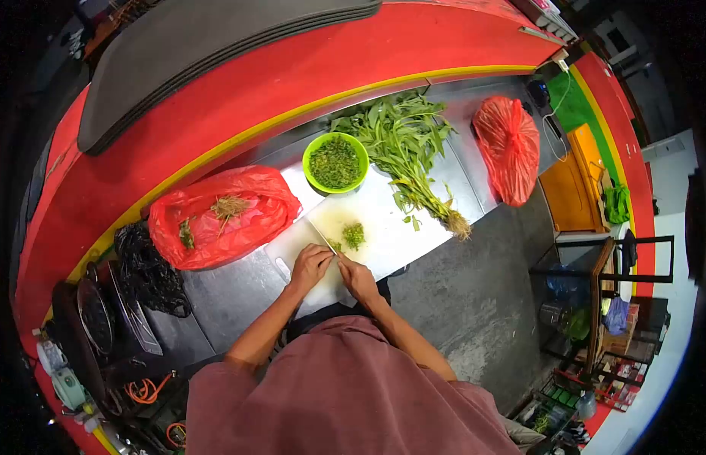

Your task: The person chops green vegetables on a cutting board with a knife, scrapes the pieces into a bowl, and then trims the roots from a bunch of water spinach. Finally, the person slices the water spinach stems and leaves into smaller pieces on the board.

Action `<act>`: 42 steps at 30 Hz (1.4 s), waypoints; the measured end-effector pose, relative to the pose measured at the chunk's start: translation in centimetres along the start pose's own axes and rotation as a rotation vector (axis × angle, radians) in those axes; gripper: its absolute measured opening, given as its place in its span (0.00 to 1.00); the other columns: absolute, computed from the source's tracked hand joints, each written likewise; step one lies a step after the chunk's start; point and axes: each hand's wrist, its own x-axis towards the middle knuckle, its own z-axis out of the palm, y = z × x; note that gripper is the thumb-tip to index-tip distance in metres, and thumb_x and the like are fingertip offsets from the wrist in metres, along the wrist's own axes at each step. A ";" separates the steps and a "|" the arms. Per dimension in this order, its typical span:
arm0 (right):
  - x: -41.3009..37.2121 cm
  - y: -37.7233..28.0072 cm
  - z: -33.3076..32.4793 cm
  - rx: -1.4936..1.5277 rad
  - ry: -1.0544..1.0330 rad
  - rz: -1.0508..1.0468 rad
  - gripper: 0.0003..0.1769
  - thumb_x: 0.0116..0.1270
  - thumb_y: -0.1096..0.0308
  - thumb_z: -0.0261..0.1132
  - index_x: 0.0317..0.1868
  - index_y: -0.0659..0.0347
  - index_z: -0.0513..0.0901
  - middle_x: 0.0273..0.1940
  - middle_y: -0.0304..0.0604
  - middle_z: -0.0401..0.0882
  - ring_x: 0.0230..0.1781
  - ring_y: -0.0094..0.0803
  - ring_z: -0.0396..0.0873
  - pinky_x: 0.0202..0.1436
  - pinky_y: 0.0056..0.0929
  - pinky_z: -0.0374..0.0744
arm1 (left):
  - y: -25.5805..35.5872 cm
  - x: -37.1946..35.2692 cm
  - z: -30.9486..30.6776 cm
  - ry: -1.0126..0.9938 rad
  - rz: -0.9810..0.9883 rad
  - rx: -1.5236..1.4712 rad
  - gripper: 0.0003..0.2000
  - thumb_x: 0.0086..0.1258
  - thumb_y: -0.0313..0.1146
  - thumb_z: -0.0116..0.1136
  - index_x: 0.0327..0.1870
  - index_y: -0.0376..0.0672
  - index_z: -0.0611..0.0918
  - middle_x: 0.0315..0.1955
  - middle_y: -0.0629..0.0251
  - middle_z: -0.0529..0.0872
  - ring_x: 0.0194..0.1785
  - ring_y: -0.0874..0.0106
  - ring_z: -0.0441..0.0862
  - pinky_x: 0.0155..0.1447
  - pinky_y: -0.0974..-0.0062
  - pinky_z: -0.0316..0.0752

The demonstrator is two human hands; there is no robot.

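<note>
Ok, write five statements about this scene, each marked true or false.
1. The green bowl holds chopped greens. True.
2. Both hands are empty. False: the right hand holds a knife.
3. The knotted red bag lies right of the leafy bunch. True.
4. The black bag lies inside the green bowl. False: the black bag lies beside the open red bag.
5. The left hand is over the cutting board. True.
</note>
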 end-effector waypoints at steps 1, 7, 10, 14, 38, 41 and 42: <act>0.5 0.2 0.2 -0.002 0.010 -0.052 0.22 0.79 0.60 0.57 0.70 0.52 0.76 0.33 0.64 0.83 0.35 0.63 0.82 0.38 0.55 0.78 | 0.2 0.0 -0.1 -0.001 0.024 0.017 0.07 0.61 0.21 0.68 0.41 0.36 0.88 0.43 0.57 0.88 0.48 0.57 0.84 0.54 0.62 0.79; 1.0 1.4 -0.9 -0.111 -0.032 -0.083 0.23 0.78 0.61 0.57 0.70 0.53 0.77 0.38 0.64 0.85 0.38 0.60 0.84 0.42 0.53 0.80 | 0.7 -0.6 0.4 0.028 0.033 0.097 0.08 0.61 0.21 0.67 0.41 0.35 0.87 0.45 0.58 0.87 0.49 0.57 0.83 0.54 0.61 0.77; 0.8 2.0 -2.0 -0.105 0.024 0.020 0.22 0.78 0.60 0.58 0.68 0.54 0.79 0.39 0.65 0.85 0.38 0.61 0.84 0.42 0.51 0.81 | 0.5 -0.8 0.7 0.043 0.016 0.105 0.10 0.61 0.22 0.66 0.44 0.39 0.88 0.46 0.61 0.87 0.50 0.60 0.83 0.54 0.62 0.77; 0.2 1.1 -2.9 0.035 0.018 0.098 0.23 0.81 0.58 0.55 0.69 0.59 0.77 0.39 0.68 0.84 0.38 0.62 0.84 0.41 0.50 0.80 | 0.5 -0.5 0.5 0.055 0.061 0.110 0.09 0.62 0.21 0.68 0.43 0.37 0.88 0.44 0.59 0.88 0.47 0.58 0.84 0.53 0.62 0.78; -1.2 -0.2 -1.3 0.050 -0.057 0.097 0.20 0.79 0.59 0.56 0.65 0.55 0.81 0.33 0.66 0.83 0.35 0.64 0.83 0.39 0.53 0.79 | 0.8 -0.5 0.1 0.030 0.063 0.128 0.06 0.62 0.22 0.68 0.40 0.37 0.88 0.42 0.61 0.88 0.47 0.60 0.84 0.52 0.62 0.76; -1.5 -0.9 -2.5 0.174 -0.101 0.090 0.20 0.79 0.58 0.57 0.65 0.57 0.81 0.33 0.67 0.83 0.34 0.64 0.84 0.39 0.51 0.79 | 0.4 -0.6 0.4 0.017 0.029 0.119 0.06 0.62 0.22 0.68 0.40 0.38 0.88 0.42 0.62 0.88 0.48 0.61 0.85 0.52 0.63 0.76; -1.7 -0.6 -2.0 0.127 -0.063 0.061 0.21 0.80 0.58 0.56 0.65 0.58 0.80 0.33 0.67 0.83 0.34 0.61 0.85 0.40 0.49 0.80 | 0.3 -0.7 0.4 0.029 0.048 0.123 0.07 0.61 0.22 0.68 0.40 0.38 0.88 0.42 0.62 0.89 0.48 0.61 0.85 0.52 0.64 0.76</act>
